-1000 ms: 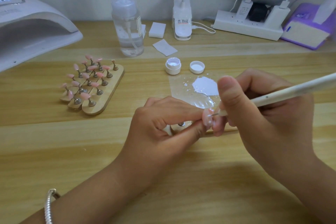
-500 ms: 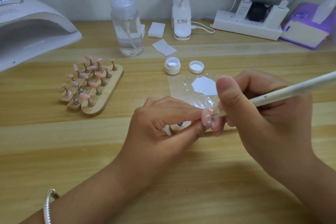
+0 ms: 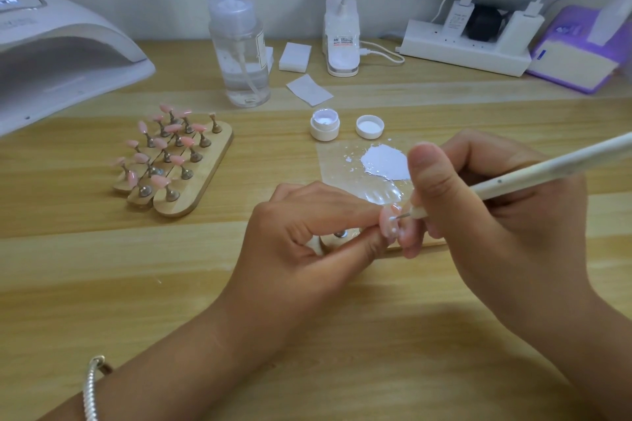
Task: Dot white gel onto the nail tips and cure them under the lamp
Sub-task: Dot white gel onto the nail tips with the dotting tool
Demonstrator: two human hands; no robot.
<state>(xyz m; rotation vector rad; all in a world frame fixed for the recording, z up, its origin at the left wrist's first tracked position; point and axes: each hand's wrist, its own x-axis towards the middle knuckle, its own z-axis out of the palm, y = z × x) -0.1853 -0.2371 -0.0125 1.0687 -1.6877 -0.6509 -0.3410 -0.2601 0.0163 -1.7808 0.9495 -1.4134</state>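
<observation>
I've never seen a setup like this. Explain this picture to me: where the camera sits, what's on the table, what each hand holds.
No machine here: a person works with two bare hands. The single picture comes from a camera worn on the head, looking down at a wooden table. The left hand pinches a pink nail tip between thumb and forefinger. The right hand holds a white pen like a pencil, its fine metal point at that nail tip, which already shows white dots. Behind the hands lie a clear sheet with a puddle of white gel, an open jar and its lid. Left of them a wooden stand carries more nail tips; the curing lamp sits far left. A pump bottle and power strip stand at the back.
</observation>
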